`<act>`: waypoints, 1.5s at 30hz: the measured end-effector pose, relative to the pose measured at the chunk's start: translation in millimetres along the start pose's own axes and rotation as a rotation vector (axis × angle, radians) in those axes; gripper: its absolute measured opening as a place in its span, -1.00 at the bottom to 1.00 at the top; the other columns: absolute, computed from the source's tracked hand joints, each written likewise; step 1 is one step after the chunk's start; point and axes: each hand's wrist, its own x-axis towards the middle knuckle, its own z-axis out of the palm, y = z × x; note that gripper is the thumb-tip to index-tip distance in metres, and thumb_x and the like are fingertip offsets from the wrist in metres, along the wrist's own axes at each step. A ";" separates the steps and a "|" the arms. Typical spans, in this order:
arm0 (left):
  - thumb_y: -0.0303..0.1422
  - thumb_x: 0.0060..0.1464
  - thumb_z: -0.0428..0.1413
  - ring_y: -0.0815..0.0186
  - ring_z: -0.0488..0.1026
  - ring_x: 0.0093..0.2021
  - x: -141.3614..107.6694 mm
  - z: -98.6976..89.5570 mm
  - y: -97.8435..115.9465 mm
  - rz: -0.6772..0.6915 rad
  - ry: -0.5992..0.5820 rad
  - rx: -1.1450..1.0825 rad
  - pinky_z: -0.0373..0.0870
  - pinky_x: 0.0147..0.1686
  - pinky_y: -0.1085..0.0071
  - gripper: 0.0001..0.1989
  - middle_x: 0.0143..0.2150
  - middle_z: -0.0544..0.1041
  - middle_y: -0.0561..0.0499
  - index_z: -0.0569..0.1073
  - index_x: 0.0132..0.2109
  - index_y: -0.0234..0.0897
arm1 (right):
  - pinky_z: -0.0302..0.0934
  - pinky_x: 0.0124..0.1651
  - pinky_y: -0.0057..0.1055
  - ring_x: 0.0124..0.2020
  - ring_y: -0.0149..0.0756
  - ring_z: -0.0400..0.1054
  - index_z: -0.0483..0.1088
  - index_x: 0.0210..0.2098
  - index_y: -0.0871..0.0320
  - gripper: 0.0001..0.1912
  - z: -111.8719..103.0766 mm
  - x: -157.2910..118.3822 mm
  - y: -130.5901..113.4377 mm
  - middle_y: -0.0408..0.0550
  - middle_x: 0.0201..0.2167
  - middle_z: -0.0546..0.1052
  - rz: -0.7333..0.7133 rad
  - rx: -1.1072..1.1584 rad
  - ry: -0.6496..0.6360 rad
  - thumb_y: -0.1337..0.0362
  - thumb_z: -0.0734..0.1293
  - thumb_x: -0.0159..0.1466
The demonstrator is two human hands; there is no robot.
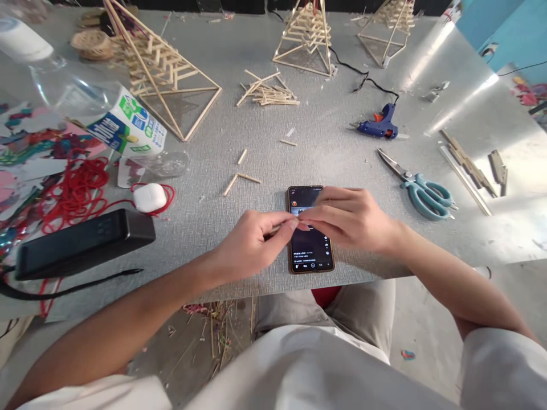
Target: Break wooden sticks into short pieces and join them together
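Evidently the slim, pale wooden stick (274,230) lies within the left hand (252,242), so that hand is the nearer one, its thumb and forefinger pinched around it. Its long axis slants from the left palm forward and slightly away from the body, towards the right hand (354,219), which comes in from the other side. The right fingertips are bunched against the left ones, but whether they grip the stick's far end or only touch beside it, I cannot tell. Both hands meet over a dark-screened smartphone in a brown case (311,250), near the front edge of the grey, textured tabletop (205,188). The stick shows only as a short, straight, light tan length; the fingers hide the rest, ends included. Beyond the left hand, two pale wooden sticks in an open V (249,178) meet at a corner that points away from the person, with a loose heap of pale sticks (277,102) farther back. Teal-handled metal scissors (429,196) and a dark blue glue gun with an orange trigger (380,126) rest beyond the right hand, off to the right.
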 end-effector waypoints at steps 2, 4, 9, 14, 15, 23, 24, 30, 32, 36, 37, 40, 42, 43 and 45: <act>-0.21 0.42 0.04 0.46 0.03 -0.58 4.5 -4.9 -3.6 0.033 0.039 0.011 -0.06 -0.62 0.50 -0.62 -0.57 0.19 0.16 0.64 -0.18 -0.37 | 0.23 -0.28 -0.40 -0.28 -0.32 0.44 0.54 -0.11 0.18 -0.76 -6.4 14.7 4.9 -0.03 -0.34 0.59 0.005 -0.055 -0.113 0.32 0.23 0.56; -0.22 0.42 0.05 0.47 -0.04 -0.61 8.1 -10.2 -7.2 0.064 0.073 0.001 -0.11 -0.64 0.48 -0.64 -0.60 0.12 0.20 0.64 -0.16 -0.37 | 0.16 -0.29 -0.38 -0.29 -0.31 0.41 0.56 -0.11 0.22 -0.69 -13.5 31.6 9.5 -0.03 -0.37 0.56 0.016 -0.076 -0.224 0.26 0.20 0.58; -0.15 0.46 0.03 0.46 -0.03 -0.63 13.3 -19.3 -20.4 0.119 0.144 -0.082 -0.10 -0.62 0.46 -0.60 -0.60 0.08 0.21 0.64 -0.06 -0.36 | 0.03 -0.28 -0.35 -0.34 -0.34 0.29 0.56 -0.18 0.24 -0.65 -26.7 68.8 13.7 -0.02 -0.38 0.49 0.080 -0.108 -0.359 0.28 0.17 0.56; -0.13 0.47 0.03 0.46 -0.02 -0.63 13.0 -20.1 -27.4 0.172 0.212 -0.107 -0.03 -0.61 0.46 -0.60 -0.60 0.08 0.21 0.64 -0.07 -0.34 | -0.01 -0.27 -0.35 -0.37 -0.36 0.25 0.54 -0.23 0.23 -0.70 -32.2 84.6 14.2 -0.05 -0.36 0.47 0.091 -0.058 -0.400 0.32 0.20 0.51; -0.15 0.47 0.03 0.46 -0.01 -0.63 12.2 -19.8 -26.2 0.178 0.221 -0.080 -0.02 -0.61 0.46 -0.61 -0.60 0.09 0.21 0.64 -0.08 -0.34 | -0.01 -0.27 -0.36 -0.37 -0.37 0.25 0.53 -0.24 0.23 -0.71 -32.8 85.4 14.8 -0.05 -0.36 0.46 0.090 -0.037 -0.405 0.32 0.21 0.51; -0.37 0.37 0.03 0.46 0.21 -0.63 8.7 -20.1 -11.9 0.235 0.270 0.252 0.19 -0.56 0.51 -0.69 -0.62 0.34 0.15 0.68 -0.11 -0.36 | -0.01 -0.26 -0.37 -0.39 -0.40 0.23 0.47 -0.28 0.22 -0.76 -34.7 84.7 19.7 -0.09 -0.38 0.50 0.088 0.118 -0.428 0.37 0.22 0.48; -0.37 0.37 0.03 0.46 0.22 -0.63 9.2 -20.2 -11.9 0.240 0.271 0.270 0.20 -0.55 0.51 -0.68 -0.62 0.37 0.14 0.69 -0.11 -0.36 | -0.01 -0.27 -0.37 -0.39 -0.41 0.23 0.47 -0.28 0.22 -0.77 -34.6 84.8 20.1 -0.10 -0.38 0.51 0.093 0.132 -0.432 0.38 0.23 0.47; -0.30 0.39 0.06 0.47 0.22 -0.63 11.7 -20.1 -15.9 0.291 0.263 0.309 0.20 -0.57 0.54 -0.68 -0.49 0.61 0.06 0.69 -0.12 -0.32 | 0.00 -0.26 -0.37 -0.39 -0.41 0.30 0.48 -0.28 0.20 -0.81 -35.5 85.3 20.4 -0.12 -0.40 0.55 0.153 0.152 -0.486 0.44 0.26 0.42; -0.29 0.40 0.07 0.48 0.19 -0.64 11.2 -19.2 -17.1 0.305 0.261 0.324 0.19 -0.59 0.54 -0.69 -0.48 0.62 0.06 0.70 -0.10 -0.31 | -0.01 -0.26 -0.35 -0.39 -0.38 0.30 0.49 -0.28 0.19 -0.82 -34.3 85.2 20.9 -0.11 -0.40 0.56 0.168 0.114 -0.489 0.43 0.27 0.42; -0.33 0.40 0.09 0.49 0.09 -0.67 9.8 -15.9 -18.0 0.373 0.265 0.318 0.10 -0.63 0.54 -0.72 -0.62 0.45 0.16 0.70 -0.05 -0.32 | -0.04 -0.27 -0.34 -0.39 -0.36 0.30 0.49 -0.25 0.18 -0.83 -29.0 84.4 24.8 -0.07 -0.38 0.56 0.194 0.052 -0.471 0.41 0.25 0.41; -0.34 0.40 0.09 0.50 0.06 -0.68 9.7 -15.2 -17.8 0.383 0.264 0.307 0.07 -0.64 0.54 -0.72 -0.65 0.37 0.19 0.70 -0.05 -0.33 | -0.04 -0.28 -0.34 -0.39 -0.36 0.29 0.48 -0.22 0.19 -0.83 -28.0 84.1 25.7 -0.07 -0.38 0.55 0.201 0.052 -0.460 0.40 0.25 0.42; -0.35 0.41 0.09 0.50 0.03 -0.68 10.0 -14.8 -16.7 0.380 0.246 0.259 0.04 -0.65 0.54 -0.72 -0.68 0.26 0.23 0.69 -0.05 -0.34 | -0.05 -0.28 -0.35 -0.44 -0.37 0.24 0.44 -0.10 0.21 -0.82 -27.7 83.0 26.5 -0.09 -0.40 0.51 0.223 0.071 -0.396 0.31 0.20 0.49; -0.34 0.42 0.08 0.50 0.05 -0.68 10.0 -15.6 -15.8 0.372 0.231 0.234 0.04 -0.65 0.53 -0.71 -0.67 0.23 0.23 0.70 -0.04 -0.35 | -0.05 -0.28 -0.35 -0.47 -0.37 0.19 0.39 -0.02 0.23 -0.76 -28.9 82.6 25.1 -0.11 -0.43 0.45 0.243 0.073 -0.344 0.25 0.14 0.54; -0.33 0.42 0.07 0.50 0.06 -0.67 9.8 -16.0 -15.4 0.366 0.225 0.225 0.05 -0.65 0.53 -0.70 -0.67 0.22 0.23 0.70 -0.04 -0.35 | -0.05 -0.29 -0.35 -0.47 -0.37 0.17 0.37 0.00 0.24 -0.73 -29.5 82.6 24.0 -0.13 -0.45 0.42 0.251 0.069 -0.318 0.24 0.11 0.56; -0.32 0.42 0.07 0.49 0.08 -0.67 9.1 -16.7 -14.6 0.352 0.219 0.209 0.06 -0.65 0.53 -0.69 -0.66 0.21 0.23 0.70 -0.05 -0.36 | -0.03 -0.28 -0.34 -0.47 -0.35 0.15 0.35 -0.01 0.24 -0.71 -30.4 83.1 21.4 -0.15 -0.47 0.36 0.260 0.051 -0.276 0.24 0.07 0.56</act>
